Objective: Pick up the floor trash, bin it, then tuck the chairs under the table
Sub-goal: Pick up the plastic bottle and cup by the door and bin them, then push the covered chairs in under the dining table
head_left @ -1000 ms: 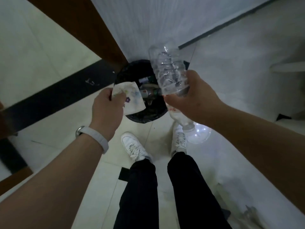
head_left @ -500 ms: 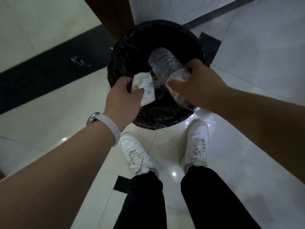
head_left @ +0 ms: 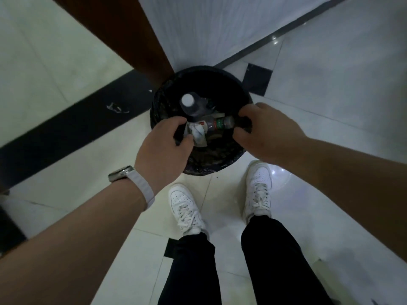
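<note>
A plain indoor room, likely an office or public building: glossy pale tiles (head_left: 330, 95) with a black band (head_left: 66, 133), white wall (head_left: 209, 29), wooden post (head_left: 123, 29), lined bin (head_left: 204, 69) in the corner.

Glossy pale floor tiles (head_left: 330, 111) throw back spots of light around a bin (head_left: 157, 111) lined with crinkled, faintly shiny black plastic. Inside lie a clear plastic bottle (head_left: 195, 106) with a smooth white cap, a second plastic bottle (head_left: 220, 123) with a green label, and crumpled white paper (head_left: 197, 134). A smooth brown wood-look panel (head_left: 123, 29) meets a finely ribbed matt white wall (head_left: 209, 25). Also seen: a polished metal watch (head_left: 119, 173) on a pale matt strap, smooth white shoes (head_left: 182, 201), matt black cloth trousers (head_left: 193, 271).
</note>
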A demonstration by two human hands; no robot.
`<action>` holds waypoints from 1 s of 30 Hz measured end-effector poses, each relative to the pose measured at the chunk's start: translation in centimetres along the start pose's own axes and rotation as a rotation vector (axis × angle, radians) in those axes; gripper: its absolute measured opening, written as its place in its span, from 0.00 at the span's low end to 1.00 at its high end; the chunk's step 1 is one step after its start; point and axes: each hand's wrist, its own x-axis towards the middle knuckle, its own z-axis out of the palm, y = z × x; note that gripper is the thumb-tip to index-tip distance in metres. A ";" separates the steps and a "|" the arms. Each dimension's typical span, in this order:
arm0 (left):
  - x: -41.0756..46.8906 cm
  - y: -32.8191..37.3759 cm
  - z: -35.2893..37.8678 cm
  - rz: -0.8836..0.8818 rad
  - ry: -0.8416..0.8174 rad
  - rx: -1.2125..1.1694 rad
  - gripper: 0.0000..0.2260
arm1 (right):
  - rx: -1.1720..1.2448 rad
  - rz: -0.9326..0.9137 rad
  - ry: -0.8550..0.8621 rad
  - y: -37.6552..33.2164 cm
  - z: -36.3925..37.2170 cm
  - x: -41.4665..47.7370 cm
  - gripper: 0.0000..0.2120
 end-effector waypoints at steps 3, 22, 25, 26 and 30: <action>-1.9 3.6 -2.6 0.125 -0.040 0.083 0.19 | -0.091 -0.060 0.026 0.2 -3.6 -4.0 0.21; -19.8 31.5 -22.4 0.821 0.152 0.464 0.22 | -0.258 -0.021 0.468 -5.0 -32.6 -31.5 0.24; -22.6 36.7 -23.6 0.937 0.213 0.471 0.21 | -0.241 0.022 0.563 -4.0 -36.2 -36.1 0.24; -23.5 38.4 -23.8 0.972 0.224 0.476 0.21 | -0.231 0.042 0.585 -3.5 -37.3 -37.5 0.24; -26.5 45.3 -23.7 1.070 0.229 0.505 0.20 | -0.223 0.110 0.657 -0.7 -41.3 -42.5 0.26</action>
